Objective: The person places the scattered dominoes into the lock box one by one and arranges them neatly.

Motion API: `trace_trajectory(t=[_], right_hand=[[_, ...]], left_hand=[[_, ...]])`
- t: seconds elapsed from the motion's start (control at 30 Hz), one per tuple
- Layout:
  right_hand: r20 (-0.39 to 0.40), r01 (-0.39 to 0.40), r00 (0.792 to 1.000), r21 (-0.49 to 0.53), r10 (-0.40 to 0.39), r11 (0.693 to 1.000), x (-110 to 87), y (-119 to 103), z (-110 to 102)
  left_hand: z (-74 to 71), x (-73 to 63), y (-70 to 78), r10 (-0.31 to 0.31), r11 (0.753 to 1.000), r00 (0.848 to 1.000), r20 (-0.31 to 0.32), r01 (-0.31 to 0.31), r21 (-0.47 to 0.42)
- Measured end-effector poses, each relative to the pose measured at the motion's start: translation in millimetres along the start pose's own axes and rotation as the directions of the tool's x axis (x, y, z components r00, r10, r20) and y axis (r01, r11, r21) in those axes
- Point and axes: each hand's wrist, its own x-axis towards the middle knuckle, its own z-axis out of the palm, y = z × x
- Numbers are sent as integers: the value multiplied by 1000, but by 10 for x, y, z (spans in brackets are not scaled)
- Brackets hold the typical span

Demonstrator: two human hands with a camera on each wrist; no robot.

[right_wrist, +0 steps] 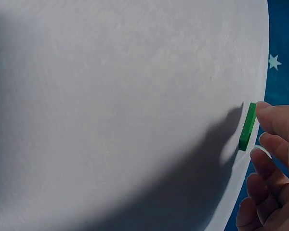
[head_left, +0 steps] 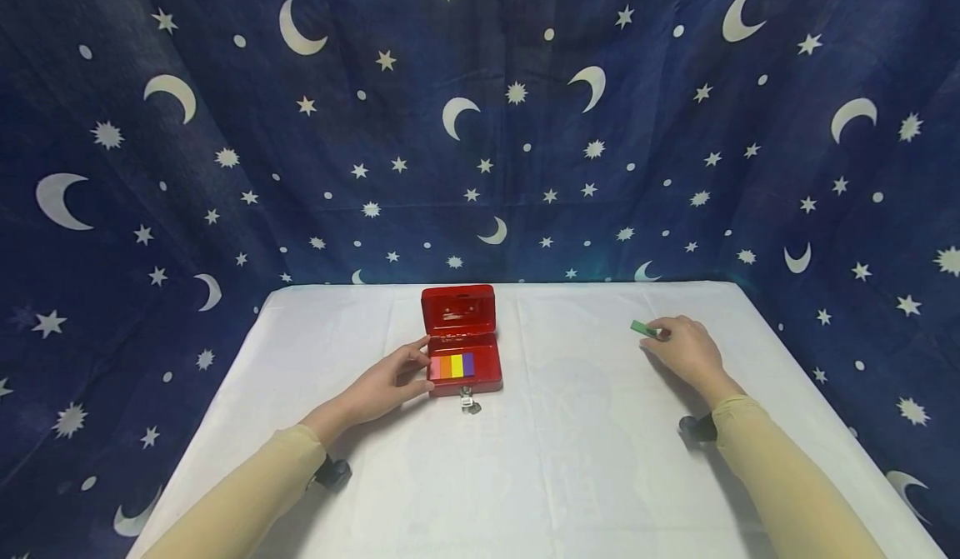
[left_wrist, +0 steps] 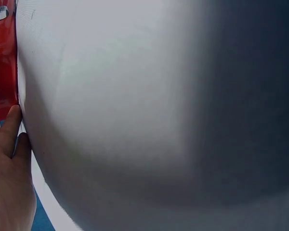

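A small red metal cash box [head_left: 491, 366] stands on the white table with its lid [head_left: 459, 292] raised. Inside it, pink, orange, yellow and purple blocks [head_left: 457, 366] lie side by side. My left hand [head_left: 386, 384] is at the box's left side, its thumb by the front corner and its fingers along the wall; in the left wrist view the fingertips meet the red box [left_wrist: 2, 72]. Over to the right, my right hand [head_left: 686, 351] pinches a thin green block [head_left: 642, 327] between thumb and fingers. That green block [right_wrist: 248, 127] is held close over the cloth.
A small lock with keys [head_left: 468, 401] hangs at the box's front. White cloth [head_left: 570, 459] covers the table, whose far edge meets a dark blue curtain [head_left: 525, 67] patterned with moons and stars. Curtain also borders both sides.
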Motion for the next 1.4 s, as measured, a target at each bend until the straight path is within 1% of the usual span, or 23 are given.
trace_trajectory(t=[0.23, 0.47, 0.67, 0.83, 0.97, 1.1, 1.27, 1.4], right_hand=[[-14, -42, 999, -6, 42, 999, -16, 20, -32], [8, -67, 998, -9, 67, 998, -14, 28, -41], [7, -57, 998, -12, 57, 998, 7, 49, -5], [6, -42, 999, -5, 42, 999, 10, 55, 16], [9, -38, 999, -3, 38, 999, -5, 23, 22], [17, -30, 999, -4, 30, 1000, -38, -34, 18], [18, -14, 1000, 3, 14, 1000, -59, -74, 37], [24, -20, 1000, 8, 20, 1000, -60, -75, 52]], left_hand=[[0, 2, 14, 7, 1000, 1000, -2, -7, 5], [1, 1, 11, 4, 1000, 1000, 2, -4, 5], [5, -2, 3, 4, 1000, 1000, 6, -4, -6], [0, -6, 9, 18, 1000, 1000, 3, -18, -8], [-8, -3, 18, 12, 1000, 1000, 1, -12, -1], [-8, 1, 22, -8, 1000, 1000, -2, 8, 13], [-2, 0, 23, -5, 1000, 1000, -4, 5, 11], [3, -7, 25, -4, 1000, 1000, -3, 4, 7]])
